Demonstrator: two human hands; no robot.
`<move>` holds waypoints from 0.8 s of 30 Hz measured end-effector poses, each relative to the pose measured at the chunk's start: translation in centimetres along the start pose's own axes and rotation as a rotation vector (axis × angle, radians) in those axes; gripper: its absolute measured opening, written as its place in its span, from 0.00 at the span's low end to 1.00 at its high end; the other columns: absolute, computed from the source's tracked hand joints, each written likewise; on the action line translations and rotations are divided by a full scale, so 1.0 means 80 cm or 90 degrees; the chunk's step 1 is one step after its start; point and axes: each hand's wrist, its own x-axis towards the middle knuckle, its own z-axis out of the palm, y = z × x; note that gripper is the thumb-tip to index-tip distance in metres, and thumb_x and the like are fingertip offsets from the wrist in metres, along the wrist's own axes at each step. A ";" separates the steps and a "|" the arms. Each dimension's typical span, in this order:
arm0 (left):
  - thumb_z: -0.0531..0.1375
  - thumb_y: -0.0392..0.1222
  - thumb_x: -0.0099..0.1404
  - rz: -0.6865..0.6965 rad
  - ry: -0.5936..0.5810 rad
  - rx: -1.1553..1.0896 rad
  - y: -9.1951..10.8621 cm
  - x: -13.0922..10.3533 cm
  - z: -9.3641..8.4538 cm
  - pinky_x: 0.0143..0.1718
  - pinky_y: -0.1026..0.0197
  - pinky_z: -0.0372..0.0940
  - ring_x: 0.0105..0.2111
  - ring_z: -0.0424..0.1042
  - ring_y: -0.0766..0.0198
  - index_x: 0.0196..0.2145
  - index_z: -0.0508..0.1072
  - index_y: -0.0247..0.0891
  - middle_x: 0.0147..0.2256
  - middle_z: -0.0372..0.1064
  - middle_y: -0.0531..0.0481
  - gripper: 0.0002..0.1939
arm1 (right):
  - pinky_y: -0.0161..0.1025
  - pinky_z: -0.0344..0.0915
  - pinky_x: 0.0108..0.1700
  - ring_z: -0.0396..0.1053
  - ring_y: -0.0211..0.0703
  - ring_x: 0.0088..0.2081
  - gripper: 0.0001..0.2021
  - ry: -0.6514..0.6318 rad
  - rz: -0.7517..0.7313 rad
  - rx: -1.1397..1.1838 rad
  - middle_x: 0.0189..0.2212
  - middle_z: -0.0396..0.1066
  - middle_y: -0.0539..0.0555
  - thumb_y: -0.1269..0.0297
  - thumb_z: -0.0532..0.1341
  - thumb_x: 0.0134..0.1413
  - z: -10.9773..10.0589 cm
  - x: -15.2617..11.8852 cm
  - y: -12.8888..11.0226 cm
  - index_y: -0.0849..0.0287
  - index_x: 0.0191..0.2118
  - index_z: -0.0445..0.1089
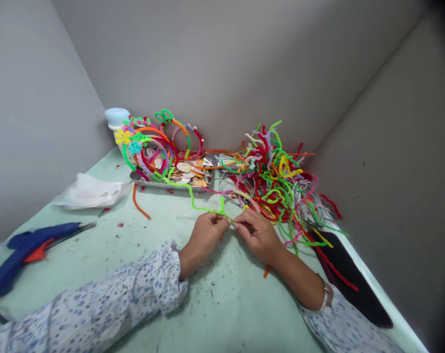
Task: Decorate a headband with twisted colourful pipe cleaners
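Over the middle of the table, my left hand (208, 231) pinches a bright green pipe cleaner (193, 198) between thumb and fingers. Its long free part runs up and left toward the metal tray, and a short green piece sticks up just above the fingers. My right hand (258, 234) meets the left one fingertip to fingertip, its thumb and forefinger closed on the same green strand. The very end of the strand is hidden by the fingertips. A pink and cream pipe cleaner band (240, 195) lies just beyond my right hand.
Decorated headbands (149, 142) stand in a metal tray (171, 186) with flat cut-outs. A tangled pile of pipe cleaners (277, 181) lies at right, beside a black flat device (358, 282). A blue glue gun (35, 240), plastic bag (93, 191) and orange stem (139, 203) lie left.
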 end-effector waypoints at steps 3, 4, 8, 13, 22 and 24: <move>0.58 0.40 0.54 0.003 0.004 0.026 0.000 0.000 0.000 0.23 0.66 0.53 0.19 0.57 0.70 0.27 0.72 0.34 0.20 0.62 0.56 0.06 | 0.39 0.59 0.37 0.64 0.42 0.33 0.05 -0.004 0.000 -0.005 0.28 0.67 0.52 0.70 0.56 0.55 0.001 0.000 0.001 0.57 0.33 0.68; 0.57 0.39 0.53 0.013 0.007 0.048 0.000 0.000 0.000 0.24 0.66 0.53 0.20 0.58 0.70 0.27 0.72 0.34 0.20 0.63 0.56 0.06 | 0.39 0.59 0.37 0.64 0.42 0.33 0.04 -0.005 -0.001 -0.009 0.28 0.67 0.52 0.70 0.56 0.55 0.001 0.000 0.001 0.58 0.33 0.68; 0.55 0.36 0.54 0.073 0.033 0.135 0.003 -0.001 0.000 0.27 0.67 0.55 0.24 0.60 0.69 0.23 0.69 0.36 0.22 0.62 0.56 0.05 | 0.39 0.59 0.37 0.63 0.42 0.33 0.03 -0.005 0.000 -0.022 0.28 0.66 0.52 0.70 0.56 0.55 0.003 -0.002 0.002 0.58 0.32 0.67; 0.54 0.36 0.55 0.084 0.036 0.179 0.003 -0.002 0.000 0.27 0.66 0.55 0.24 0.60 0.68 0.24 0.68 0.36 0.22 0.63 0.55 0.05 | 0.38 0.59 0.37 0.64 0.42 0.33 0.02 0.005 0.012 -0.010 0.29 0.66 0.52 0.70 0.57 0.55 0.005 -0.003 0.004 0.58 0.34 0.66; 0.57 0.37 0.58 0.148 0.020 0.113 -0.002 -0.007 0.001 0.29 0.67 0.58 0.27 0.63 0.68 0.29 0.72 0.35 0.26 0.67 0.52 0.05 | 0.38 0.61 0.37 0.65 0.42 0.35 0.02 0.011 0.053 0.017 0.31 0.67 0.52 0.68 0.57 0.56 0.005 -0.003 0.009 0.58 0.34 0.65; 0.57 0.37 0.57 0.151 0.020 0.107 -0.006 -0.007 0.001 0.29 0.67 0.58 0.27 0.64 0.68 0.30 0.73 0.35 0.27 0.68 0.52 0.05 | 0.38 0.61 0.37 0.65 0.42 0.34 0.02 0.010 0.058 0.022 0.30 0.67 0.52 0.68 0.57 0.56 0.006 -0.003 0.009 0.58 0.34 0.65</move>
